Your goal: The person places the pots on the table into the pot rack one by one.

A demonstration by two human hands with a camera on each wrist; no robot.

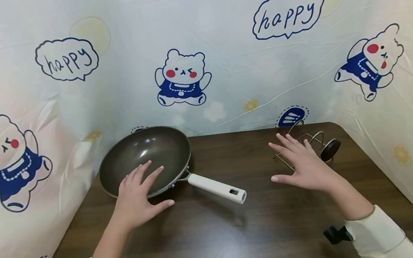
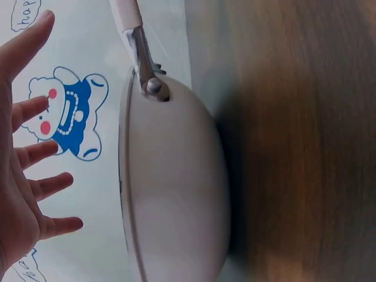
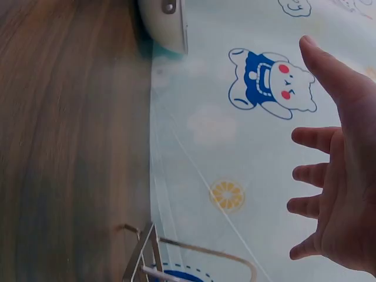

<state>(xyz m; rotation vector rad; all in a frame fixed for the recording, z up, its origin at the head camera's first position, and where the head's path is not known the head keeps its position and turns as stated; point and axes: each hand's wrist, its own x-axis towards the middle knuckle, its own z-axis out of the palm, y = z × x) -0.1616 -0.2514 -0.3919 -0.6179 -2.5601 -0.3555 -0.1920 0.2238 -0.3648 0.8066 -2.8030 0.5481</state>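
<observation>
A wok-shaped frying pan point(image 1: 143, 151) with a dark inside and a white handle point(image 1: 215, 187) stands on the table at the left, its handle pointing right and toward the front. My left hand point(image 1: 135, 200) hovers above the pan's near rim with fingers spread, holding nothing. In the left wrist view the pan's pale outer wall point(image 2: 176, 176) shows beside that hand, apart from it. At the right, my right hand point(image 1: 301, 163) is spread in the air in front of a metal wire rack point(image 1: 318, 137), partly hiding it. The right wrist view shows a corner of the rack point(image 3: 154, 252) below the empty hand.
A dark round disc point(image 1: 330, 149) sits at the rack's right side. The brown wooden table point(image 1: 216, 238) reaches back to a pale patterned cloth point(image 1: 231, 77), which also hangs along both sides.
</observation>
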